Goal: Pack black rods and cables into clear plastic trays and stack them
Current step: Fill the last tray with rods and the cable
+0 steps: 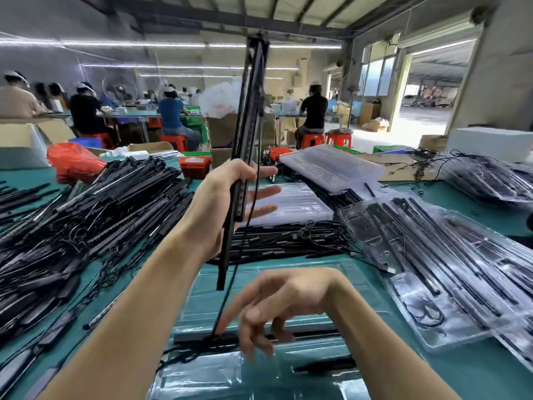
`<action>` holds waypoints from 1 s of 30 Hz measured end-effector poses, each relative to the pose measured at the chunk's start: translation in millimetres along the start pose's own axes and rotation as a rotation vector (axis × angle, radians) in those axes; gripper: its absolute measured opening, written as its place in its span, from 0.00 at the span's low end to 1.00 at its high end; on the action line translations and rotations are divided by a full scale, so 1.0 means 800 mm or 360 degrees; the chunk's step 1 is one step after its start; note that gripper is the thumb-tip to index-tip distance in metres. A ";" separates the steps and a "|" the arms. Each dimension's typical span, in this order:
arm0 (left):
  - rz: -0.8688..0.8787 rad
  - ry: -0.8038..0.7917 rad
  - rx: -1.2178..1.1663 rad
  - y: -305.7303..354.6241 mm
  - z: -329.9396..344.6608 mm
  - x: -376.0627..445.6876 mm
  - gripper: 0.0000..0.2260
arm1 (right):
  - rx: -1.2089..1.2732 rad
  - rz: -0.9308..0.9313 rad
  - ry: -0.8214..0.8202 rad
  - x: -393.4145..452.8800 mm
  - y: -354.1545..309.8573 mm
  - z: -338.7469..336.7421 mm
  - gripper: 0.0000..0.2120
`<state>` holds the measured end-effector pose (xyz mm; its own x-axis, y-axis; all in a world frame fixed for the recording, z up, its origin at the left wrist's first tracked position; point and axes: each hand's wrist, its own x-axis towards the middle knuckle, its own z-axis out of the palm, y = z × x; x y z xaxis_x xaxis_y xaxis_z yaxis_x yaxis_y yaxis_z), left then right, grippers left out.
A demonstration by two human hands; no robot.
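Fingers (253, 171) of the left hand (227, 203) hold long black rods (248, 134) upright at frame centre, clearing their cable (230, 284); right hand (277, 304) hangs loosely curled over the clear plastic tray (259, 376) below, holding nothing

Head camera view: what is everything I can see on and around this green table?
Rods: a few, black, upright in the left hand.
Cable: one, black, hanging from rods to the near tray.
Near tray: one, clear, front centre, holding a rod.
Rod pile: many, black, left.
Packed trays: several, clear, right.
Empty trays: stacks, clear, centre.
Bag: one, red, far left.
Workers: several, seated behind.
Left hand: grips rods.
Right hand: over the near tray, fingers curled down.
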<state>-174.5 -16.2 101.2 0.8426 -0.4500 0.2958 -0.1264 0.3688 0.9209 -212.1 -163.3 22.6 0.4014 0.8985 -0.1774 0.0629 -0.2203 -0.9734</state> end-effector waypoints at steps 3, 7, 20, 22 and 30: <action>-0.0075 -0.0033 -0.0038 0.004 0.007 0.000 0.11 | -0.0139 0.0070 -0.0073 0.015 -0.012 0.019 0.21; -0.0248 0.0188 -0.0009 0.000 0.005 0.005 0.07 | -0.0180 0.0103 0.0014 0.043 -0.013 0.052 0.19; -0.0462 0.0319 0.0036 -0.013 -0.025 0.008 0.07 | -0.0113 0.0042 0.0293 0.075 -0.020 0.085 0.15; -0.0561 0.0305 0.0155 -0.019 -0.037 0.008 0.07 | -0.0136 0.0081 0.0381 0.066 -0.024 0.091 0.13; -0.0881 0.0280 0.0407 -0.068 -0.076 -0.001 0.10 | -0.0139 -0.0037 0.0313 0.064 -0.040 0.090 0.06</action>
<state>-136.5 13.7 35.4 0.8897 -0.3699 -0.2677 0.2500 -0.0959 0.9635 -259.2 -82.8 34.0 0.5690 0.8142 -0.1152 0.1498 -0.2404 -0.9590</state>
